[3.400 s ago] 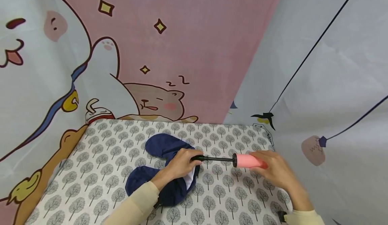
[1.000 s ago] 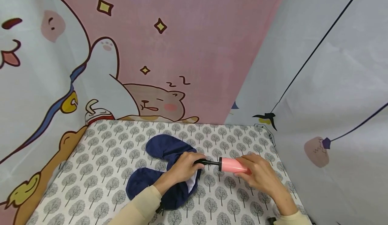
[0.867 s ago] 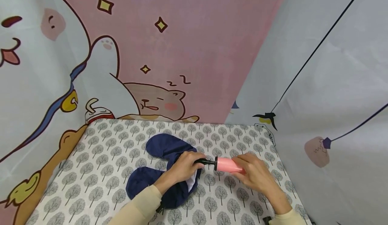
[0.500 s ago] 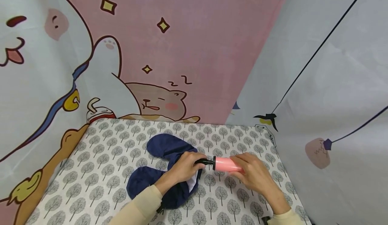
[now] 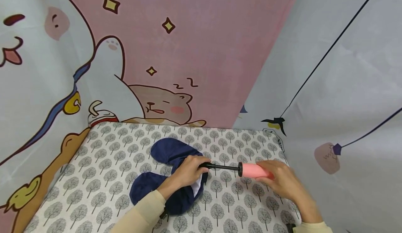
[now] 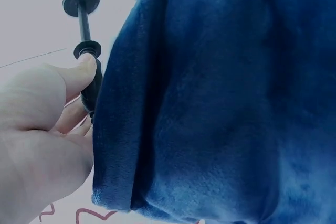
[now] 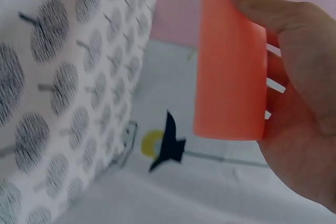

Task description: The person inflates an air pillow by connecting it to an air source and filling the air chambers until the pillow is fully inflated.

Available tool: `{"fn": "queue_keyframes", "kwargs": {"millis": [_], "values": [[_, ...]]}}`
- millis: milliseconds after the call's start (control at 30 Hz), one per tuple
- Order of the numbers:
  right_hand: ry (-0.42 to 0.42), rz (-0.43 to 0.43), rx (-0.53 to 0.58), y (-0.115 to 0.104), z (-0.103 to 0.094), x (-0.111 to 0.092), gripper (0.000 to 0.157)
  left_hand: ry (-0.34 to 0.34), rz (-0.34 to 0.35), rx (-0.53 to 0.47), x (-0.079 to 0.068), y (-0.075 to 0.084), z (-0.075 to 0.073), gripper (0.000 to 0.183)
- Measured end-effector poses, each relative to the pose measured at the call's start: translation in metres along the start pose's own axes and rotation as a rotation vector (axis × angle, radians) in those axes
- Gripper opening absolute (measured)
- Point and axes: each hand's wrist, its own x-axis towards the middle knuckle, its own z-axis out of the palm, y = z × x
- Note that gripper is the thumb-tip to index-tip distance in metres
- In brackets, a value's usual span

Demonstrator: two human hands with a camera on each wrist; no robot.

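A hand pump with a pink barrel (image 5: 251, 170) and a thin black rod (image 5: 224, 167) is held level over the table. My left hand (image 5: 187, 172) pinches its black end piece (image 6: 91, 85), close beside a navy blue U-shaped neck pillow (image 5: 146, 187). My right hand (image 5: 281, 178) grips the pink barrel, thumb on one side and fingers round the other, as the right wrist view shows. A long stretch of rod is bare between the hands. Part of the pillow lies under my left hand and forearm, with a white patch (image 5: 196, 187) showing at its right.
The table has a white cloth (image 5: 103, 184) printed with grey trees. Behind it and to the right hang fabric walls (image 5: 201, 51) with cartoon animals. A small black object (image 5: 290, 227) shows beside the right sleeve.
Half a second ago the barrel was close to my left hand, with little rod showing. My right hand has since drawn it to the right; my left hand and the pillow stay nearly in place.
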Motion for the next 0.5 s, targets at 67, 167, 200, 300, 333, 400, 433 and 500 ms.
{"fn": "queue_keyframes", "kwargs": {"millis": [67,167,200,300,333,400,433,500], "values": [[-0.024,0.034,-0.004,0.009,-0.008,-0.004,0.057,0.009,0.005,-0.002,-0.001,0.003,-0.005,0.033],[-0.050,0.085,0.017,0.019,-0.018,-0.010,0.058,-0.010,-0.027,-0.007,-0.001,0.017,-0.016,0.033],[-0.055,0.096,0.025,0.021,-0.021,-0.011,0.057,-0.013,-0.035,-0.003,-0.001,0.018,-0.016,0.033],[-0.066,0.110,0.045,0.022,-0.022,-0.011,0.058,-0.031,-0.077,-0.014,-0.001,0.027,-0.020,0.033],[-0.072,0.109,0.048,0.020,-0.021,-0.009,0.057,-0.034,-0.082,-0.013,-0.001,0.028,-0.020,0.033],[-0.068,0.103,0.041,0.013,-0.016,-0.004,0.056,-0.047,-0.083,-0.023,0.000,0.028,-0.018,0.033],[-0.064,0.095,0.040,0.008,-0.011,-0.001,0.056,-0.055,-0.073,-0.026,0.001,0.028,-0.017,0.032],[-0.048,0.060,0.035,-0.003,0.000,0.007,0.054,-0.056,-0.043,-0.030,0.002,0.026,-0.014,0.032]]}}
